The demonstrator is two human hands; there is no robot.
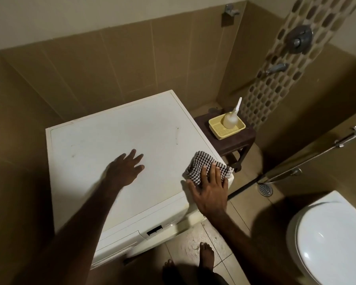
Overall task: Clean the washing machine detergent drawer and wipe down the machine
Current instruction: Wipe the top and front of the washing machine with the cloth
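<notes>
right hand [211,189] pressing cloth [206,167] flat with straight fingers at the washer's [115,140] right top edge, near its front corner. left hand [124,169] lying open, fingers spread, on the lid's middle, holding nothing. drawer front sitting at front-left.

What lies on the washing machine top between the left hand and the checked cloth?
Nothing: in the head view, only bare white washing machine top separates the left hand from the checked cloth under the right hand.
</notes>
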